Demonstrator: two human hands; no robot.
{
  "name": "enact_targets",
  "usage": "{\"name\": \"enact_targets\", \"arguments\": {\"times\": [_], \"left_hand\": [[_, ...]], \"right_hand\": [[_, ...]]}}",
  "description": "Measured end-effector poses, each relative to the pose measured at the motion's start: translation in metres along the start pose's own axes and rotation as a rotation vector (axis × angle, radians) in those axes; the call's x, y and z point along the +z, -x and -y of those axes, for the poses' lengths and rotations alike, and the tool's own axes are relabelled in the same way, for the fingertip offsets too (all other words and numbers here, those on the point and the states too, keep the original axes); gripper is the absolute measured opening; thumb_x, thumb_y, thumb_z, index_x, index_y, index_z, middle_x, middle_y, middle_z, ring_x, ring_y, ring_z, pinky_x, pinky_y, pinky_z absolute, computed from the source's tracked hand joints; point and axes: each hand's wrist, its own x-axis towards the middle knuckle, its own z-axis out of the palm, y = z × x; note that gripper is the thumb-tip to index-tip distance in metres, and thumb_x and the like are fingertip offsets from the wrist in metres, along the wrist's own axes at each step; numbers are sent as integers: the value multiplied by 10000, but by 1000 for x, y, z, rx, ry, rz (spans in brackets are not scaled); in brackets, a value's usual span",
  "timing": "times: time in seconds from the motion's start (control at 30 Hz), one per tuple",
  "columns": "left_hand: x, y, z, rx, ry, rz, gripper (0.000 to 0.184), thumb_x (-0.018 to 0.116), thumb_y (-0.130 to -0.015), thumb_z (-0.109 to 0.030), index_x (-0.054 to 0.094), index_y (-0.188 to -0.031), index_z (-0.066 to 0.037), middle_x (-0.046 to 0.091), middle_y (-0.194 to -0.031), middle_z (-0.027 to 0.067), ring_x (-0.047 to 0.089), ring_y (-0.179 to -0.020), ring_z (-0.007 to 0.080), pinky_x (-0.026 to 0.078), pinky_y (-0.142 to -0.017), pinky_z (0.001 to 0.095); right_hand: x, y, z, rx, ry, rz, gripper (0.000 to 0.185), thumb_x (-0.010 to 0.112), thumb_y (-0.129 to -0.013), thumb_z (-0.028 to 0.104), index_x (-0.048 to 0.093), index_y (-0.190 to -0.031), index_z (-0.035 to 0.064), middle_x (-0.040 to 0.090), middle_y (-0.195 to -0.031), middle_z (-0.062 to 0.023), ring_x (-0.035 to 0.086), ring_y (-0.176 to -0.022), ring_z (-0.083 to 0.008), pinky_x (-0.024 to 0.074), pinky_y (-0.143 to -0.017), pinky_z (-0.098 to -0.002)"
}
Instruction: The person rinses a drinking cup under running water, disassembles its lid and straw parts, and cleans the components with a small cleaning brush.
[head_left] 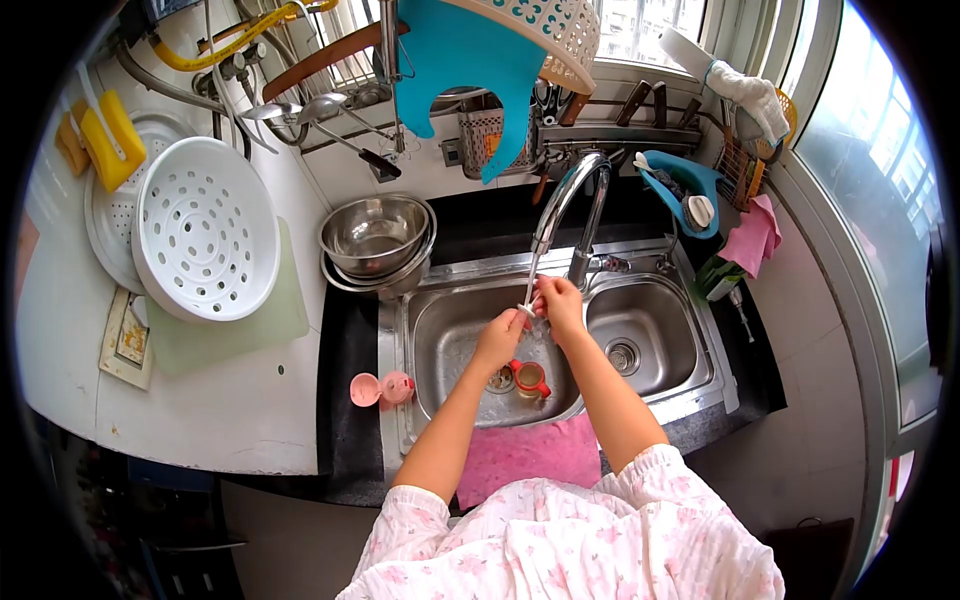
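Note:
Under the running tap [570,200], my left hand [502,338] and my right hand [561,304] meet over the large left sink basin [440,330]. Fingers of both hands pinch a small white piece [527,311] in the water stream; its exact kind is too small to make out. Below them, near the drain, a clear cup with a red rim and red handles [530,378] stands in the basin. On the counter left of the sink lies an opened pink lid [382,388].
Stacked steel bowls [377,240] stand behind and left of the sink. The smaller right basin [645,330] adjoins. A pink cloth [530,460] hangs over the front edge. A blue basket [685,190] sits in the back right corner. A white colander [207,230] hangs left.

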Motion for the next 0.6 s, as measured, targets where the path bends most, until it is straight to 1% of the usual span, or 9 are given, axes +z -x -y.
{"name": "enact_targets", "arguments": {"times": [0.07,0.1,0.17,0.2,0.23,0.33,0.6], "left_hand": [[-4,4,11,-9,-20,25,249,452,-911,-264,568,-843,-54,488,-641,-10,440,-599,78,373,-559,235],[-8,10,22,-32,-14,32,246,450,-914,-257,567,-840,-54,479,-639,-15,431,-593,72,371,-557,229],[-12,12,36,-58,-11,44,244,447,-918,-250,566,-837,-53,471,-637,-19,421,-587,65,369,-555,223],[-10,13,40,-54,71,43,240,443,-922,-243,566,-839,-54,456,-633,-25,408,-580,59,359,-547,214],[-10,14,37,-46,152,38,237,439,-925,-236,565,-840,-55,441,-629,-31,395,-574,52,350,-539,206],[-10,15,24,-27,220,44,241,441,-918,-224,571,-830,-41,469,-628,-11,422,-585,73,357,-545,231],[-13,10,28,-54,253,61,238,439,-925,-220,571,-841,-41,457,-632,-16,406,-582,69,344,-542,222]], "right_hand": [[-14,-13,3,-43,-64,-223,240,538,-889,238,544,-777,26,546,-636,-25,499,-487,-72,416,-425,-202],[-24,-21,7,-61,-6,-209,246,548,-883,249,541,-772,30,540,-630,-23,494,-482,-71,414,-421,-197],[-25,-20,24,-66,13,-130,221,563,-875,244,536,-806,36,524,-653,-21,510,-521,-80,407,-439,-196],[-21,-14,29,-99,10,-82,217,563,-875,237,530,-797,38,532,-653,-24,522,-528,-86,427,-450,-203],[-15,-14,26,-128,-21,-83,228,571,-870,224,513,-752,38,546,-639,-32,527,-502,-83,455,-432,-207],[-7,-6,22,-124,-43,-47,221,569,-871,205,500,-745,38,550,-651,-38,536,-513,-83,482,-444,-211],[-4,-2,31,-143,-49,-40,219,564,-875,199,499,-742,37,546,-648,-34,534,-511,-81,480,-440,-209]]}}
